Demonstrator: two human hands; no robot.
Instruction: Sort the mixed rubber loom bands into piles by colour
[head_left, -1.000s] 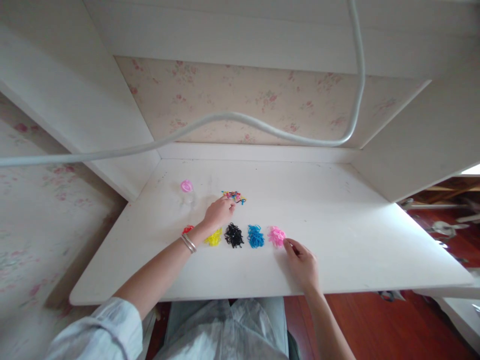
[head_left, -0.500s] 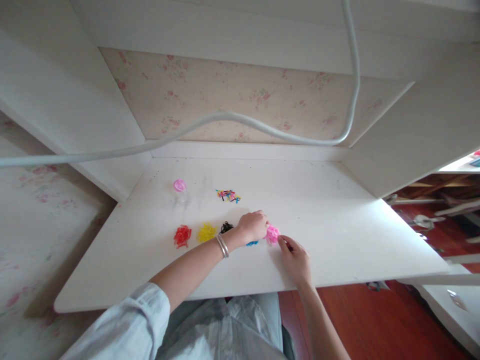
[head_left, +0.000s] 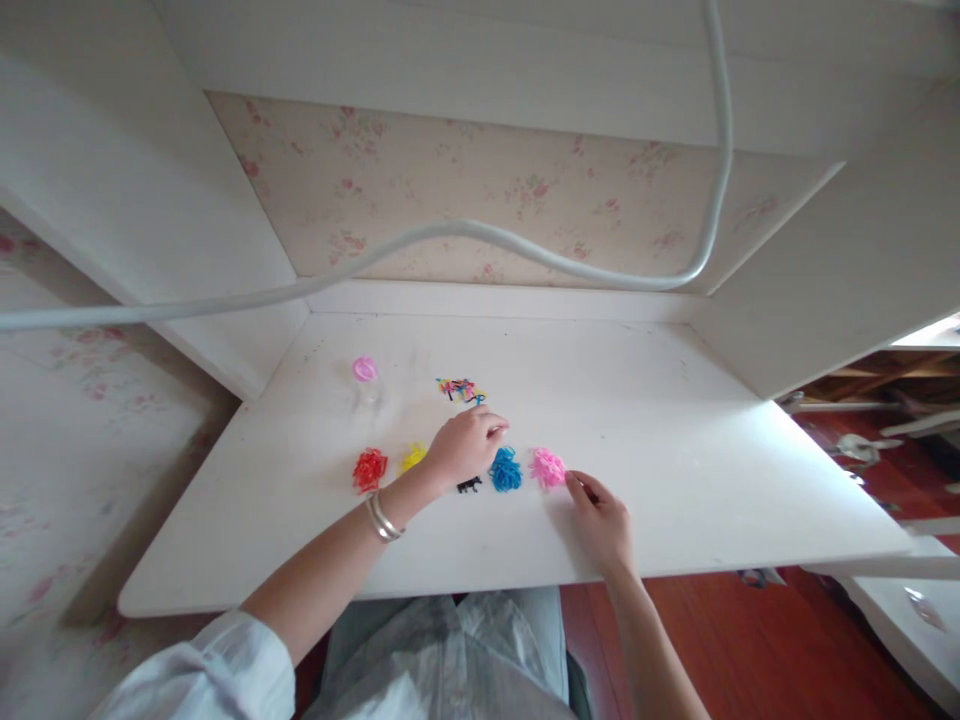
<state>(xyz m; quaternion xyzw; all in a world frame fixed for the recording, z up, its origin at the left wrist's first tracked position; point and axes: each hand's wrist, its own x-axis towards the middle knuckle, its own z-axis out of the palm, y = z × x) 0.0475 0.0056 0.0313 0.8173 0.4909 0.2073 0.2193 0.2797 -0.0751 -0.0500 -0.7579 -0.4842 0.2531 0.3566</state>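
Small rubber bands lie sorted by colour in a row: a red pile [head_left: 370, 469], a yellow pile [head_left: 412, 457], a black pile [head_left: 469, 485], a blue pile [head_left: 506, 470] and a pink pile [head_left: 548, 468]. My left hand [head_left: 466, 442] is over the black pile, hiding most of it, its fingers pinched together; whatever they hold does not show. A mixed-colour heap of bands [head_left: 459, 389] lies just beyond that hand. My right hand [head_left: 602, 520] rests at the right edge of the pink pile, thumb and forefinger closed; I cannot make out anything in them.
A clear container with a pink lid [head_left: 365, 369] stands at the back left of the white desk [head_left: 675, 450]. A pale cable [head_left: 465, 230] runs across in front of the view. White side panels [head_left: 840, 260] flank the desk.
My left hand has moved left and back from the pink pile to above the black one, uncovering the blue pile. My right hand stays beside the pink pile.
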